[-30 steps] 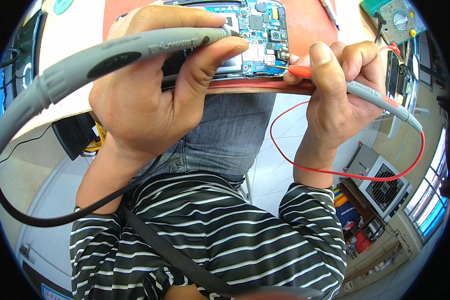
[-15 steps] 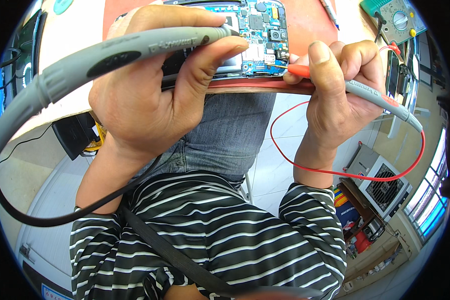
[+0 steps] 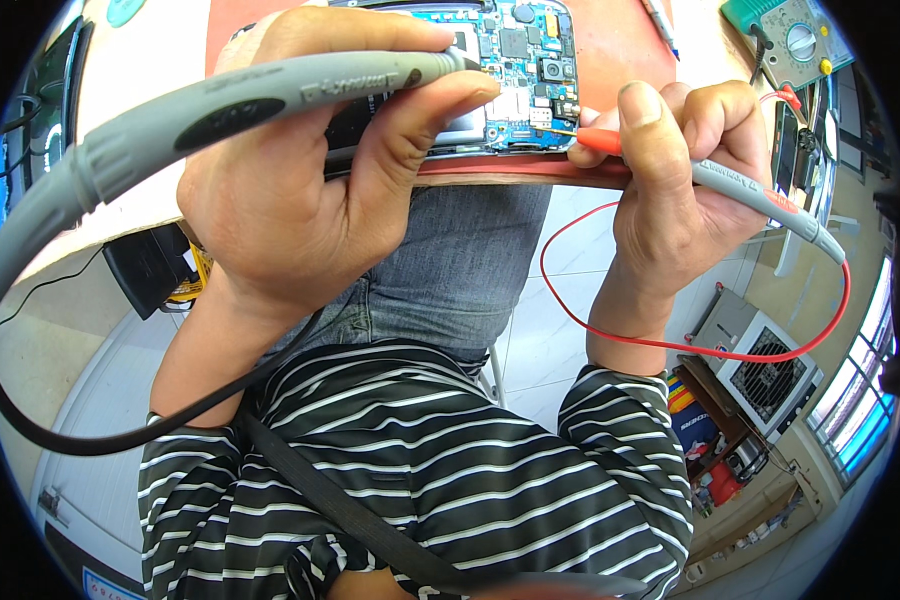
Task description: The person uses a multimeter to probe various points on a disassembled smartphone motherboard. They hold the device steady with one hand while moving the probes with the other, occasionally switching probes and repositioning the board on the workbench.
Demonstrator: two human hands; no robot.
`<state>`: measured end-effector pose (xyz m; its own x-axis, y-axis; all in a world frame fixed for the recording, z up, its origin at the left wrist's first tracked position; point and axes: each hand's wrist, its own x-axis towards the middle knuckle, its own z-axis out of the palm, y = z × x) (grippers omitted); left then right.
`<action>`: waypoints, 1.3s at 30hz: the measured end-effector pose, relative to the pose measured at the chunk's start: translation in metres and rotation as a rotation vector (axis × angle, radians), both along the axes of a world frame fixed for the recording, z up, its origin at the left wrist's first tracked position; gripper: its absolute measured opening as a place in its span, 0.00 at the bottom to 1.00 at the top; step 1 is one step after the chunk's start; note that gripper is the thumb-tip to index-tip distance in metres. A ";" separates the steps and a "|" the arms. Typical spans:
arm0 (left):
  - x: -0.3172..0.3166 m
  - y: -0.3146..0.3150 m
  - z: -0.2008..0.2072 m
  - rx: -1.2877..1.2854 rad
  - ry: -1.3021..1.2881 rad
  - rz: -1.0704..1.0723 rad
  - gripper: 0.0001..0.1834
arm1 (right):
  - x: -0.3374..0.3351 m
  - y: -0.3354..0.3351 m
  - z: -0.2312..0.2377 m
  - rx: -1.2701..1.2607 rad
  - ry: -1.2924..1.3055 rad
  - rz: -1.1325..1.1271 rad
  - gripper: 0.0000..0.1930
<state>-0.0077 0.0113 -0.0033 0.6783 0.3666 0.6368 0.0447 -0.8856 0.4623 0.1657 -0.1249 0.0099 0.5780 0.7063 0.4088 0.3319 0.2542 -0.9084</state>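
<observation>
The left hand [image 3: 290,215] has its fingers closed in a pinch on a grey plastic test probe with a black oval panel [image 3: 235,122], which runs back across the hand to a thick black cable [image 3: 40,432]. The dark tip of this probe is at the middle of an opened phone with a blue circuit board [image 3: 515,45], partly hidden by the fingertips. The right hand [image 3: 680,185] has its fingers wrapped around a slim grey test probe with a red-orange nose [image 3: 740,184], held like a pen; a thin red lead [image 3: 710,351] loops from its rear end. Its thin metal tip lies over the lower part of the board; whether either tip touches it, I cannot tell.

The phone lies on a red-orange mat [image 3: 620,60] at the near edge of the pale bench [image 3: 160,35]. At the upper right are a green-cased multimeter with a round dial [image 3: 800,42] and a pale marker pen with a dark tip [image 3: 660,28].
</observation>
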 end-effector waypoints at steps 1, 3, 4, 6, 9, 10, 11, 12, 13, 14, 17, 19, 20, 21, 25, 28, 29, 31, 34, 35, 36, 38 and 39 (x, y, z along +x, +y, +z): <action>-0.001 0.000 -0.001 0.000 -0.002 -0.003 0.11 | 0.000 0.001 -0.001 0.009 0.007 -0.005 0.15; -0.001 -0.001 -0.003 -0.001 0.001 -0.005 0.11 | 0.001 0.000 0.000 0.004 0.007 0.022 0.15; -0.001 -0.002 -0.002 -0.003 0.005 -0.006 0.11 | 0.001 0.000 -0.001 0.013 0.007 0.020 0.15; -0.001 -0.002 -0.001 -0.003 0.013 -0.004 0.11 | 0.001 0.001 -0.002 0.021 0.007 0.017 0.15; -0.002 0.000 0.000 0.010 0.057 0.000 0.11 | 0.001 0.001 -0.001 0.001 -0.017 0.011 0.15; -0.002 0.002 0.001 0.018 0.092 0.001 0.11 | 0.000 0.001 -0.001 0.003 -0.006 0.006 0.15; -0.002 0.002 0.001 0.016 0.093 0.001 0.11 | 0.000 0.000 -0.001 0.005 0.006 0.002 0.15; -0.002 0.003 0.001 0.013 0.094 0.001 0.11 | -0.001 0.000 -0.001 -0.001 0.019 -0.009 0.15; -0.001 0.000 0.001 0.000 0.061 0.002 0.11 | -0.001 0.000 0.000 0.003 0.020 -0.006 0.15; -0.001 0.001 0.002 -0.004 0.042 0.001 0.11 | -0.001 0.000 0.000 -0.002 0.024 -0.011 0.15; 0.002 -0.002 0.003 0.009 0.026 0.006 0.11 | 0.000 0.000 0.000 -0.004 0.023 0.004 0.15; 0.004 -0.002 0.004 0.029 0.040 0.019 0.11 | 0.001 0.000 0.000 -0.011 -0.007 0.012 0.16; 0.005 -0.008 0.005 -0.019 0.034 0.080 0.11 | 0.002 0.000 0.000 -0.020 -0.036 0.011 0.16; 0.005 -0.005 0.007 -0.010 0.048 0.083 0.11 | 0.002 -0.001 0.000 -0.029 -0.050 -0.012 0.15; 0.009 -0.006 0.011 0.027 0.032 0.013 0.11 | 0.002 -0.002 0.000 -0.012 0.020 -0.008 0.15; 0.010 -0.017 0.012 -0.050 0.030 0.145 0.11 | 0.002 -0.002 -0.001 0.000 -0.040 0.005 0.14; 0.010 -0.017 0.011 -0.046 0.033 0.144 0.11 | 0.001 -0.001 -0.002 0.009 -0.028 0.002 0.14; 0.008 -0.016 0.009 -0.042 0.027 0.097 0.11 | -0.001 0.000 -0.002 0.023 -0.003 -0.004 0.15; 0.002 -0.003 0.002 -0.015 0.019 0.012 0.10 | -0.003 0.000 -0.002 0.031 0.019 -0.012 0.15; 0.000 -0.001 0.000 -0.001 0.019 -0.007 0.10 | -0.003 0.000 -0.002 0.032 0.016 -0.010 0.15; -0.002 0.005 -0.002 0.032 0.024 -0.019 0.10 | -0.003 0.000 -0.002 0.032 0.014 -0.008 0.15; -0.004 0.006 -0.003 0.034 0.083 -0.003 0.10 | -0.002 0.000 -0.002 0.028 0.001 -0.004 0.15; -0.005 0.006 -0.003 0.036 0.113 0.005 0.11 | -0.002 0.000 -0.002 0.024 -0.005 0.000 0.15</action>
<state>-0.0127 0.0175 -0.0061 0.7446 0.3484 0.5694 0.0987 -0.9011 0.4223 0.1638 -0.1247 0.0077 0.5759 0.6962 0.4284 0.3362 0.2760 -0.9004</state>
